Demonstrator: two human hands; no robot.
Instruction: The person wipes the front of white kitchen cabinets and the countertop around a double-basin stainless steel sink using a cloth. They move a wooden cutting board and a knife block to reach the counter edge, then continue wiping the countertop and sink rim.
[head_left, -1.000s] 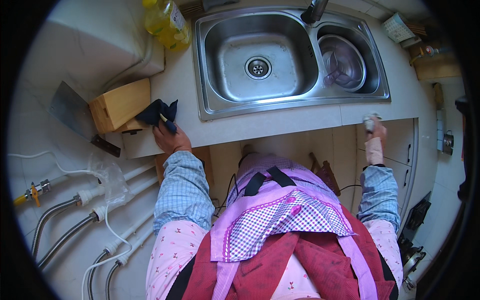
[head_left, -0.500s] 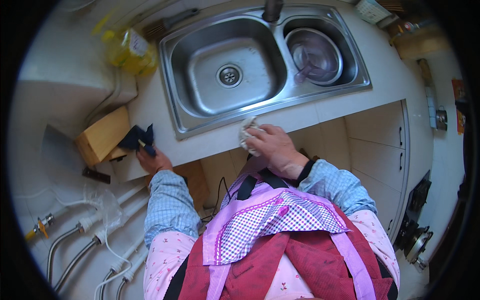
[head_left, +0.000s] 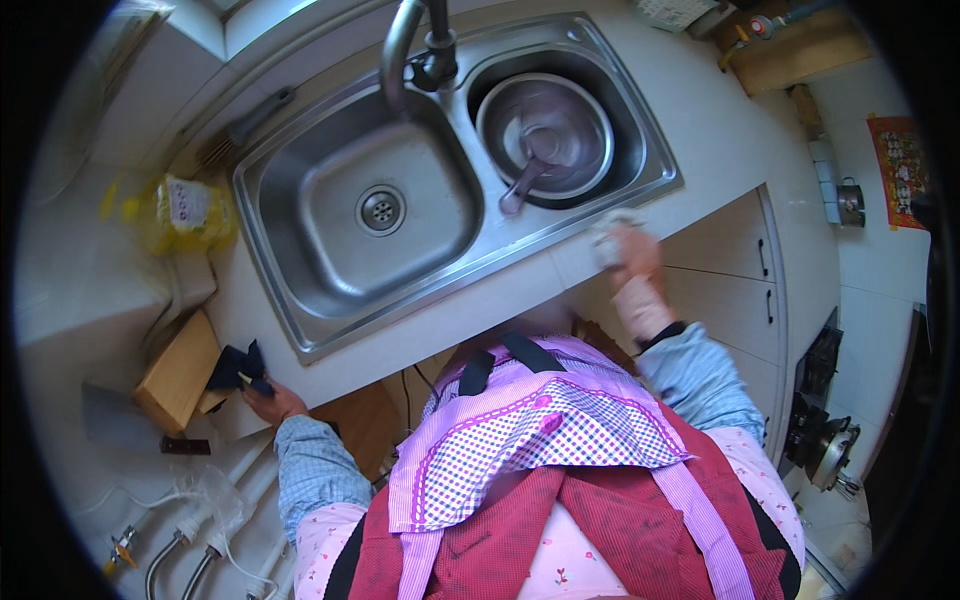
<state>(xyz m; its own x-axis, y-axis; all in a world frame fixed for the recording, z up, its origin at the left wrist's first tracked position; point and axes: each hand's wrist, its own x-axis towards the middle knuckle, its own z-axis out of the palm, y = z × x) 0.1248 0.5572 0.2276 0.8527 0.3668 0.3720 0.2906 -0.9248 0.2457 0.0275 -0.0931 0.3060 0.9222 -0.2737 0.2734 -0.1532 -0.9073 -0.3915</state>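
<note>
My right hand [head_left: 637, 262], smeared by motion, presses a crumpled whitish cloth [head_left: 612, 232] on the front strip of the pale countertop [head_left: 535, 275], just below the smaller sink bowl. At the counter's left end, my left hand [head_left: 275, 402] is closed on a dark blue cloth [head_left: 233, 366] beside a wooden block [head_left: 178, 372]. Between the hands lies the stainless steel double sink [head_left: 300, 340]. Its big left bowl shows a bare drain [head_left: 380, 210]. The right bowl holds a metal basin [head_left: 600, 120] with a translucent purplish ladle [head_left: 525, 185] leaning over its rim.
A faucet [head_left: 440, 62] rises behind the sink. A yellow liquid bottle [head_left: 185, 213] and a brush [head_left: 240, 128] stand at the left. White pipes [head_left: 235, 490] run below on the left. Drawers with black handles [head_left: 768, 307] are under the counter at right.
My right hand has slid the whitish cloth rightward along the counter's front edge. My left hand keeps hold of the dark blue cloth. The view has turned, bringing the faucet into sight.
</note>
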